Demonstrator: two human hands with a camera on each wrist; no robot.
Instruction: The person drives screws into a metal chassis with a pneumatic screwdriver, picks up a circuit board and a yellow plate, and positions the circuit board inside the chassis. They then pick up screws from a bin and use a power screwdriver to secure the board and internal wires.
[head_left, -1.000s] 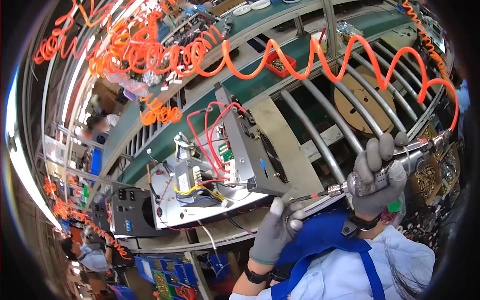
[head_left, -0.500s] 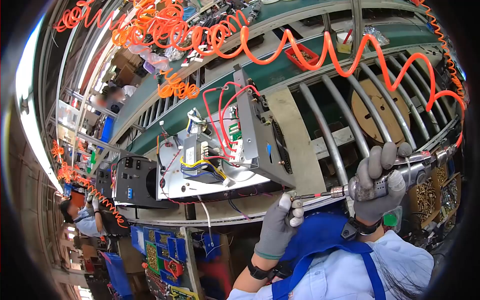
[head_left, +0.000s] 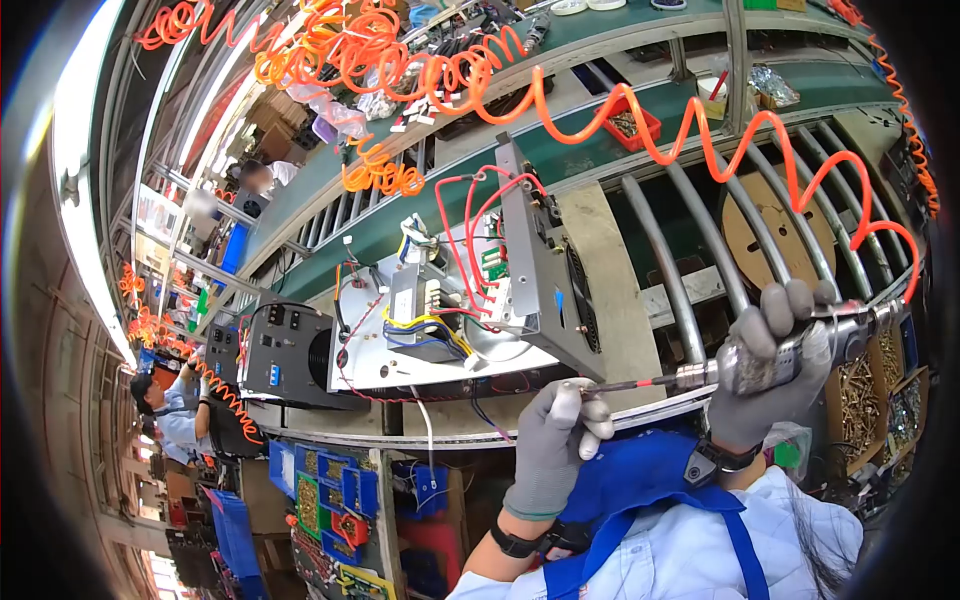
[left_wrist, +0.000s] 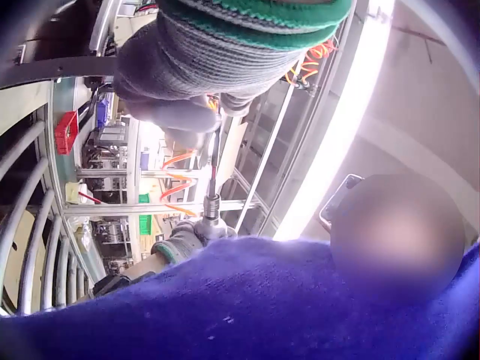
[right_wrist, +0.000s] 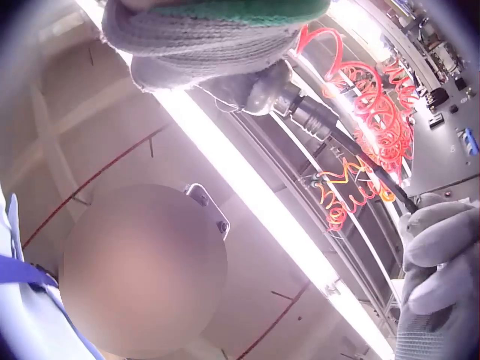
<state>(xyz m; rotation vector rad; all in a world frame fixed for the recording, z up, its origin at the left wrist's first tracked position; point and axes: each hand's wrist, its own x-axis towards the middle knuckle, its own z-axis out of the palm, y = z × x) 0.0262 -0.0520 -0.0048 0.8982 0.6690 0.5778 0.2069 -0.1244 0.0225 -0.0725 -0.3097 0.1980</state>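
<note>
1. Power screwdriver [head_left: 748, 370] is held nearly level at the rail of the bench, in front of the person and to the right of the open wired chassis [head_left: 535, 325].

2. Its body is clamped in the gloved right hand [head_left: 765, 405], with the fingers wrapped over the top. The bit's far end is pinched between the thumb and fingers of the gloved left hand [head_left: 560, 430]; whether a screw is also held there cannot be told.

3. A fairly heavy, stiff tool is suggested by the bulky metal body, with most of its weight probably carried behind the chuck [head_left: 692, 376]. A full-hand grip around the body is therefore best kept.

4. The smooth metal may be slippery, but friction should be added by the knitted gloves.

5. The bit [head_left: 640, 383] is slim and rigid; it can be steadied lightly near its tip, but should not be gripped there if it is spun, since glove fabric could be caught.

6. An orange coiled hose [head_left: 915, 268] is joined at the rear. It is springy and soft, so a slight backward pull should be allowed for, and the tool should not be lifted by it.
</note>
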